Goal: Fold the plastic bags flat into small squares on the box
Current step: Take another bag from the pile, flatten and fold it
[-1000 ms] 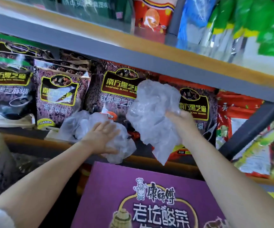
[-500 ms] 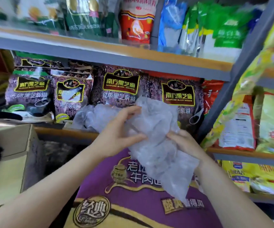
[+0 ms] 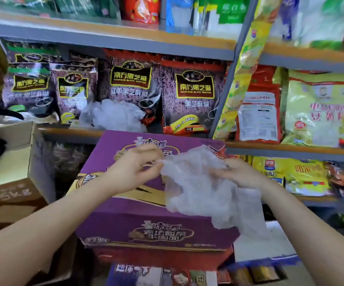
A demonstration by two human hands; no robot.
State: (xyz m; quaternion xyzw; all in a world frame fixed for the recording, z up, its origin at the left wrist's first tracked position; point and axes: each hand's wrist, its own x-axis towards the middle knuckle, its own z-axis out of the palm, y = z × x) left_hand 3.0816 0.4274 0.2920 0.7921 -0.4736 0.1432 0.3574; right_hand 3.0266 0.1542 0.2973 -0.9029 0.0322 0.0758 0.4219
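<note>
Above the purple box (image 3: 125, 217), both hands are holding one crumpled clear plastic bag (image 3: 200, 188): left hand (image 3: 134, 170) pinching its edge, right hand (image 3: 239, 174) gripping the other side. Looks like the spreading step; next it's needing laying flat on the box top, smoothing, then folding. More bags (image 3: 113, 116) are waiting on the shelf (image 3: 70, 131) behind.

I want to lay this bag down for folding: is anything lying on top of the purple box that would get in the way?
Nothing visible does. The plastic bag, held by the left hand and right hand, hangs over the purple box, whose visible top is bare. The other crumpled bags sit behind on the shelf.
</note>
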